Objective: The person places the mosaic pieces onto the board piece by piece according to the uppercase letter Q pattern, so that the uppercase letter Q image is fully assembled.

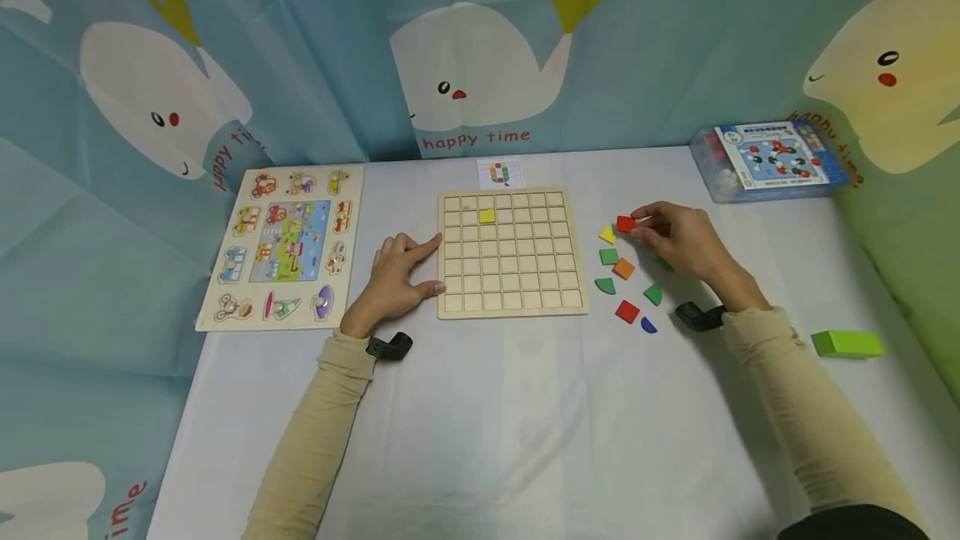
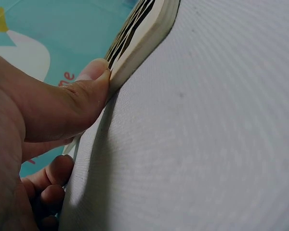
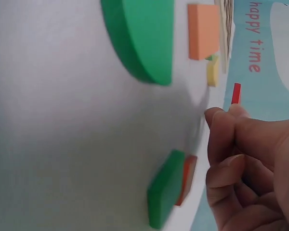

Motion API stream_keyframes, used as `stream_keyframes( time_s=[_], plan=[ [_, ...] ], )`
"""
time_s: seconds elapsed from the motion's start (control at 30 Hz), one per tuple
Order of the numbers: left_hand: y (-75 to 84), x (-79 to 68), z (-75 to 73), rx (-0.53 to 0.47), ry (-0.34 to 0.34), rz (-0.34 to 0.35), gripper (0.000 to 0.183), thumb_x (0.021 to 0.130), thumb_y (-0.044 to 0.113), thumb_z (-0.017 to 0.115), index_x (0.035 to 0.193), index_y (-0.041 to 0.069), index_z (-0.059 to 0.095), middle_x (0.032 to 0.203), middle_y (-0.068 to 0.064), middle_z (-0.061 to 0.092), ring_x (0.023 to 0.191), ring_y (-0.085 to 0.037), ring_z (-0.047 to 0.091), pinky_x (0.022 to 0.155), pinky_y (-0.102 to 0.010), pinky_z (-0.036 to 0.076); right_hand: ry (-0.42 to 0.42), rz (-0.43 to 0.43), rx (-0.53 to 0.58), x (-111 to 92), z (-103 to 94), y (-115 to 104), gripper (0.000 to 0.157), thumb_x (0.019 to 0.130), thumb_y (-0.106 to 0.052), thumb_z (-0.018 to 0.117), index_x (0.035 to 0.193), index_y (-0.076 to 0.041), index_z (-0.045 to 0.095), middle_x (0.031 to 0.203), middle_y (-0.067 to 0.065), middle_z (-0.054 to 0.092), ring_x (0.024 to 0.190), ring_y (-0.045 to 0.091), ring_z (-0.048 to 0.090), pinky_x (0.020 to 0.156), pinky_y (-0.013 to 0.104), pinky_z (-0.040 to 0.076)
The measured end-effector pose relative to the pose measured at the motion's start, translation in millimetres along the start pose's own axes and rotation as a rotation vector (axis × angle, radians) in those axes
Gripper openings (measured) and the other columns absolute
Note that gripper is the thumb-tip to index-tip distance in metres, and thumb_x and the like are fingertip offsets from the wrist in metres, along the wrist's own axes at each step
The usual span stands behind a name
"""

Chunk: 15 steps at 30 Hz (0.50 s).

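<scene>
In the head view, a wooden grid board [image 1: 513, 267] lies mid-table, with a yellow square block [image 1: 487, 216] in an upper cell. My left hand [image 1: 397, 277] is at its left side, thumb and forefinger stretched to the edge. The left wrist view shows the thumb [image 2: 70, 103] pressed against the board's corner [image 2: 135, 53]. Between thumb and fingertips, my right hand [image 1: 686, 242] pinches a red block [image 1: 625, 224] to the right of the board. Below it lie loose blocks, among them a yellow triangle [image 1: 607, 233], an orange square [image 1: 623, 268] and a green quarter-round [image 1: 605, 286].
Behind the board is a small pattern card [image 1: 498, 173]. A vehicle puzzle board [image 1: 281, 248] occupies the left side. At the back right stands a clear plastic box [image 1: 768, 161] with a printed label; a lime-green block [image 1: 847, 344] is near the right edge. Whale-print cloth hangs behind.
</scene>
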State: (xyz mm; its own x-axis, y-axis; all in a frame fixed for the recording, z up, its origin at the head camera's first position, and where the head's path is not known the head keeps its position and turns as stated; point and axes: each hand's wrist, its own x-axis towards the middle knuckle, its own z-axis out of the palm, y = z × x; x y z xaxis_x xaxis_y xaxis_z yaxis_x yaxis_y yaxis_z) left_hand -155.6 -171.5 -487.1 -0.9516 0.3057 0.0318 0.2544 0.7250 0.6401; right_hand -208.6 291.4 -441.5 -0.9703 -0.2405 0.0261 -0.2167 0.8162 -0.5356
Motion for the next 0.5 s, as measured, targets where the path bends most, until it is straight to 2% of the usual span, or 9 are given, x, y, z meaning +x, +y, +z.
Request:
stream_keyframes(
  time_s=[0.2,0.5],
  plan=[
    [0.3,0.6,-0.7,-0.01,-0.008,-0.003,0.084,0.088,0.03,0.087,0.16,0.015,0.048,0.11,-0.012,0.049,0.097,-0.027,0.035,0.092,-0.042,0.027,0.013,0.046,0.014,4,5.3,-2,0.031,0.098,-0.012,0.076,0.126,0.003,0.071,0.107,0.025,0.074,0.086,0.032,0.064,0.067,0.012,0.044],
    [-1.6,0.9,0.4,0.002,-0.001,-0.002,0.083,0.088,0.03,0.087,0.16,0.015,0.049,0.109,-0.012,0.049,0.097,-0.027,0.035,0.09,-0.041,0.027,0.045,0.021,0.102,13,5.8,-14,0.03,0.099,-0.015,0.075,0.126,-0.003,0.073,0.103,0.022,0.074,0.085,0.031,0.067,0.067,0.01,0.046]
  ],
)
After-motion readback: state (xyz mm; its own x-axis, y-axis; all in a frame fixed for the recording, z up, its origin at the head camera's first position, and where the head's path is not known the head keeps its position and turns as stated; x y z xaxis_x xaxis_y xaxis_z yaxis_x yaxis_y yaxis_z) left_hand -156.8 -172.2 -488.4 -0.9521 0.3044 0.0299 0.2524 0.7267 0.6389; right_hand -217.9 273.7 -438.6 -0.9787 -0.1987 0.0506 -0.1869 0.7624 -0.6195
